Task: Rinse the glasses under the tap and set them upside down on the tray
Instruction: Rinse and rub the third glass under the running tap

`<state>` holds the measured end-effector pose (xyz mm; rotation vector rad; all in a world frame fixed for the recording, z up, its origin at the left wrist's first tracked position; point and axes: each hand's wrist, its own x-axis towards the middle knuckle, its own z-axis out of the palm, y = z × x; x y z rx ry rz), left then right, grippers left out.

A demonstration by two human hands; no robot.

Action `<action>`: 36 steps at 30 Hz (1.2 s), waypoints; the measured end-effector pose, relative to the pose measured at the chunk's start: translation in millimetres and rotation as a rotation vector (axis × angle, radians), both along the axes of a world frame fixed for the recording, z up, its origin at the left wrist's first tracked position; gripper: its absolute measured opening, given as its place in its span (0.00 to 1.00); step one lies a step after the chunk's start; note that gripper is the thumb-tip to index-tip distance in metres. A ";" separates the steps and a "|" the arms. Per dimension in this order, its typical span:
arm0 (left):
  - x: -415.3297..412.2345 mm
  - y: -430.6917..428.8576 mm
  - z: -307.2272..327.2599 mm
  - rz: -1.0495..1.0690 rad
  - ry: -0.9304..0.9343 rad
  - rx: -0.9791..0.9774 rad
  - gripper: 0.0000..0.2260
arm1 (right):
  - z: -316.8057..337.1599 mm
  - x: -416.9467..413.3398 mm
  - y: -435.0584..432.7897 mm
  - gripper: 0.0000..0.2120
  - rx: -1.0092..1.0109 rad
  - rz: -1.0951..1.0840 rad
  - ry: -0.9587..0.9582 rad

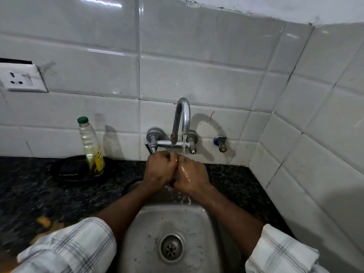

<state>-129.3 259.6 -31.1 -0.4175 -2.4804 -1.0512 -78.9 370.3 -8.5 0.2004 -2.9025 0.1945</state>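
Meeting under the running tap [184, 117], left hand [159, 170] and right hand [192, 175] curl together above the sink [197, 225]; no glass shows, so what they grip is unclear. Best to keep the stream centred and turn slowly; the dark dish [65, 171] at left may be the tray.

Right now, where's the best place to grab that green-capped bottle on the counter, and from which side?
Wrap the ribbed waist of the bottle, below the green cap. It stands upright near the tiled wall, so come level from the front; the ribs should resist slipping.
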 end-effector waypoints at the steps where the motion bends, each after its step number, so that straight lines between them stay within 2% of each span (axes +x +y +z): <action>1: 0.3 3.3 3.0 0.042 -0.057 0.011 0.18 | -1.3 0.0 -0.7 0.30 0.019 -0.009 0.035; 3: 3.0 1.3 1.8 -0.003 -0.030 0.049 0.17 | 0.3 -1.9 3.6 0.29 -0.109 -0.001 -0.042; 6: 9.4 -7.9 -3.6 -0.191 0.213 0.071 0.16 | 3.3 -1.8 13.6 0.29 -0.442 0.063 -0.240; 7: 7.0 -7.7 -3.0 -0.211 0.193 0.059 0.16 | 3.1 -1.2 12.3 0.30 -0.422 0.052 -0.227; 10: -1.1 3.9 3.2 -0.051 -0.047 -0.038 0.16 | -3.7 -4.7 5.2 0.32 -0.113 -0.039 -0.053; 12: 0.1 9.3 5.5 -0.006 -0.108 -0.006 0.18 | -10.0 -6.6 6.3 0.37 -0.150 -0.026 -0.036; 14: 4.9 9.0 3.5 -0.009 -0.202 0.196 0.22 | -17.2 -7.5 12.0 0.44 -0.476 0.038 -0.092; 15: 5.5 7.1 3.4 0.005 -0.326 0.362 0.26 | -19.4 -6.8 14.2 0.46 -0.682 0.055 -0.101; 17: 5.6 5.6 -0.3 0.015 -0.696 0.771 0.34 | -21.0 -8.2 14.7 0.44 -0.988 0.027 -0.077; 19: 17.8 10.0 -5.0 -0.094 -1.113 1.066 0.31 | -19.6 -13.3 12.3 0.38 -1.138 -0.012 -0.034; 21: 31.2 21.7 -8.0 -0.140 -1.241 1.236 0.27 | -17.2 -18.5 9.2 0.35 -1.194 -0.012 0.000; 25: 26.6 30.1 -10.1 -0.125 -1.158 1.510 0.25 | -15.4 -24.0 3.7 0.29 -1.238 -0.077 0.050; 27: 21.0 26.0 -9.4 -0.055 -1.063 1.505 0.23 | -10.0 -27.4 4.1 0.24 -1.187 -0.111 0.099; 29: 22.5 27.3 -12.2 0.113 -0.874 1.343 0.16 | -1.8 -28.1 4.4 0.21 -1.099 -0.090 0.107; 31: 24.3 25.1 -7.9 0.289 -0.494 1.066 0.11 | 2.7 -28.7 4.9 0.12 -0.931 -0.056 0.120; 32: 24.9 22.5 -3.4 0.299 -0.319 0.923 0.09 | 4.0 -27.6 5.5 0.09 -0.845 -0.047 0.140; 33: 25.0 19.4 2.7 0.278 -0.198 0.826 0.06 | 4.7 -26.3 6.7 0.10 -0.774 -0.040 0.155; 36: 18.1 10.4 16.1 0.263 -0.138 0.687 0.08 | -0.6 -27.0 15.9 0.19 -0.501 0.090 0.104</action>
